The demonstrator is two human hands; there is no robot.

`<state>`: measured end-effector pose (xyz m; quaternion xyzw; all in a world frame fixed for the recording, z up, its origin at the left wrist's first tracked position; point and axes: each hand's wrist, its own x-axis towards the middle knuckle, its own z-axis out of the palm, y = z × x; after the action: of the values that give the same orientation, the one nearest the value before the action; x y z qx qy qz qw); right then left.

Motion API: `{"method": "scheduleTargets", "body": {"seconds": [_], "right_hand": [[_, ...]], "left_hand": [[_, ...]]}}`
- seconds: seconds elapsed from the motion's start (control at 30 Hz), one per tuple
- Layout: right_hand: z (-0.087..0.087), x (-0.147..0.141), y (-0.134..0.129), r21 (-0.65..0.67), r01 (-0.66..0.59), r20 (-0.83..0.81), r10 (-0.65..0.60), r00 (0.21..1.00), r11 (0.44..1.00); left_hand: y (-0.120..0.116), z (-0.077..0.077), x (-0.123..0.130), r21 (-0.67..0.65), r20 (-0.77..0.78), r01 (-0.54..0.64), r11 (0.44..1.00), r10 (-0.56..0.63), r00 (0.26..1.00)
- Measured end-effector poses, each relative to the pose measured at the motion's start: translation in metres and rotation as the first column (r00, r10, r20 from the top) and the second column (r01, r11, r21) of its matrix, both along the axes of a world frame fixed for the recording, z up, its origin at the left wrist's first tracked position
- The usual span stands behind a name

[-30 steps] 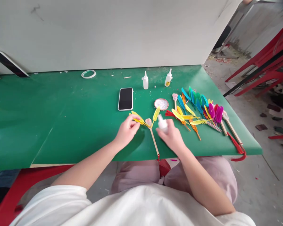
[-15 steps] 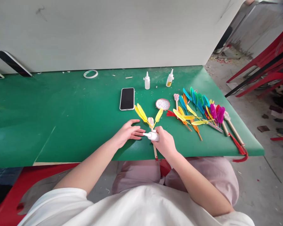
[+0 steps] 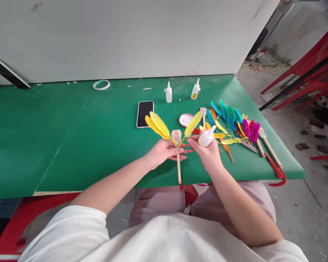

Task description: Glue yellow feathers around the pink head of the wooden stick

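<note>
My left hand (image 3: 164, 153) grips a wooden stick (image 3: 178, 166) just below its pinkish heart-shaped head (image 3: 176, 136). Yellow feathers (image 3: 158, 124) fan out left of the head, and another yellow feather (image 3: 193, 123) leans to the right. The stick's lower end, with a bit of red, reaches the table's front edge. My right hand (image 3: 209, 154) holds a white squeeze bottle (image 3: 207, 137), its nozzle pointing up and right. The right fingertips are close beside the feather stems; whether they touch them is unclear.
A phone (image 3: 145, 114), a small round dish (image 3: 186, 120), two upright white bottles (image 3: 168, 93) (image 3: 195, 89) and a tape roll (image 3: 101, 85) lie on the green table (image 3: 79, 134). Colourful feathers (image 3: 231, 118) and tasselled sticks (image 3: 272, 151) are at the right.
My left hand has closed on the stick, which now appears raised with its feathers. My right hand has moved right with the bottle, whose nozzle has turned from leftward to up and right.
</note>
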<state>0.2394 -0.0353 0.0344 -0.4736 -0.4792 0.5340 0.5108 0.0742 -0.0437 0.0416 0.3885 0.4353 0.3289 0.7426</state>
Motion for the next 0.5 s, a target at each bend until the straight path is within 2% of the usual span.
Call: {"method": "scheduleTargets", "body": {"seconds": [0.07, 0.17, 0.33, 0.5], "right_hand": [[0.006, 0.001, 0.008, -0.031, 0.011, -0.138, -0.015, 0.990, 0.999], [0.001, 0.000, 0.014, -0.032, 0.018, -0.250, -0.025, 0.968, 0.999], [-0.019, 0.000, 0.015, -0.066, 0.019, -0.270, -0.036, 0.962, 0.998], [-0.027, 0.003, 0.014, -0.086, 0.024, -0.242, -0.044, 0.969, 0.996]], "left_hand": [[0.004, 0.003, 0.005, 0.033, -0.003, -0.026, 0.999, 0.027, 1.000], [0.007, -0.003, 0.012, 0.017, -0.005, -0.048, 0.999, 0.048, 0.999], [0.004, -0.017, 0.018, -0.044, 0.022, -0.033, 0.999, 0.034, 0.999], [0.004, -0.020, 0.020, -0.055, 0.026, -0.026, 0.998, 0.028, 0.999]]}}
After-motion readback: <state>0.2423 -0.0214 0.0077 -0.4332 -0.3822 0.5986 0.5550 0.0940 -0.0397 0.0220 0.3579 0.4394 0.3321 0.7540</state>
